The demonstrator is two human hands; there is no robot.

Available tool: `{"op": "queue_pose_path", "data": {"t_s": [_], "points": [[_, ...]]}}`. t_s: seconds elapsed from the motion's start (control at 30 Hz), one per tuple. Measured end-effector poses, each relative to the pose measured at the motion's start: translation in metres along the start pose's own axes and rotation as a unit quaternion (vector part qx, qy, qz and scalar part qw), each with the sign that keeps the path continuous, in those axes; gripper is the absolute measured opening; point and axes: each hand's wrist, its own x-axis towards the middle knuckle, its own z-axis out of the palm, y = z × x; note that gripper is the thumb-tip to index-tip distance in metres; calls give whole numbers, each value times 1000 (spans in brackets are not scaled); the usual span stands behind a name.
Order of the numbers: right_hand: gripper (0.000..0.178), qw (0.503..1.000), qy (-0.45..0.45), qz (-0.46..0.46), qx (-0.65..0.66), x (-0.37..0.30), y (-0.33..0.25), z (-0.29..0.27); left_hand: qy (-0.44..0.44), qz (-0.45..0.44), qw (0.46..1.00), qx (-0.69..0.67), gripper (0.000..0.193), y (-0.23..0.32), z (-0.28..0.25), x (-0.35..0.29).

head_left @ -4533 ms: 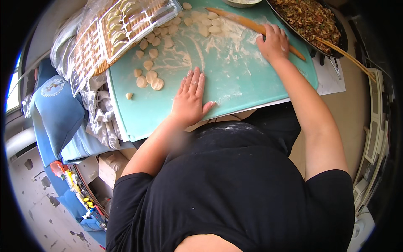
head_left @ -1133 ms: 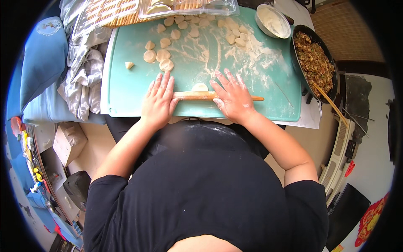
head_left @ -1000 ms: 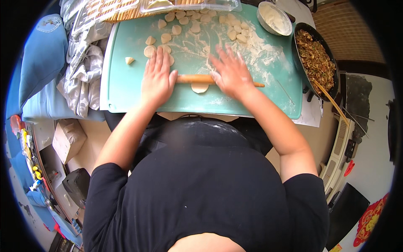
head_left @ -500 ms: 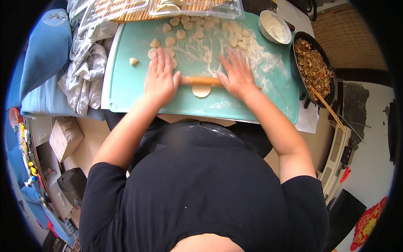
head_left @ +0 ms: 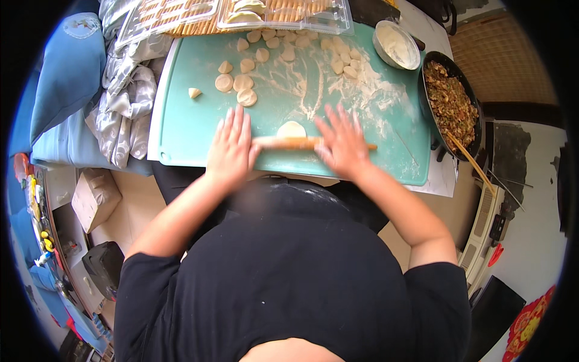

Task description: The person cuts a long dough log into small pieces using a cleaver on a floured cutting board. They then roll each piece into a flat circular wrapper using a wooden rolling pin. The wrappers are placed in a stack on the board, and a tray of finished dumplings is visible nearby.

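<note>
A wooden rolling pin (head_left: 295, 143) lies crosswise near the front of a floured green board (head_left: 187, 136). My left hand (head_left: 232, 148) presses flat over its left end, fingers stretched out and pointing away from me. On the right end rests my right hand (head_left: 344, 142), palm down with its fingers spread. Just beyond the pin, between my hands, is a round dough wrapper (head_left: 292, 129), its near edge against or under the pin. Past my left fingertips sit flattened dough discs (head_left: 246, 97) and small dough pieces (head_left: 225, 67). One dough piece (head_left: 194, 93) lies apart at the left.
More dough pieces (head_left: 345, 58) lie in flour at the back. Clear plastic trays (head_left: 289, 17) with folded dumplings (head_left: 249, 7) overhang the far edge. At right stand a flour bowl (head_left: 396, 45) and a black pan (head_left: 449, 99) of chopped filling with chopsticks (head_left: 473, 160). Grey fabric (head_left: 128, 105) borders the left.
Both hands and the rolling pin have come toward me. The wrapper now shows beyond the pin instead of on its near side, and the discs by my left hand are uncovered.
</note>
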Motion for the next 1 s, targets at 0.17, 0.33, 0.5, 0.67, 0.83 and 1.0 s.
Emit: {"op": "queue_pose_path", "data": {"t_s": [0.17,0.33,0.5,0.67,0.83,1.0], "points": [[55,999,29,-10,-15,34,1,-8,57,-94,994,28,61,-12,5,28],[62,999,37,29,-2,20,17,5,45,-45,998,17,68,-2,-3,26],[61,999,6,-44,-21,1,-2,-6,9,-75,997,20,66,-2,8,-9],[63,998,36,55,10,34,20,-3,34,-111,993,11,64,-7,-1,37],[61,997,22,-66,23,-19,-5,-3,-58,-66,996,28,70,1,4,-20],[59,996,83,24,22,37,15,-1,48,-119,990,51,65,-20,7,36]]}}
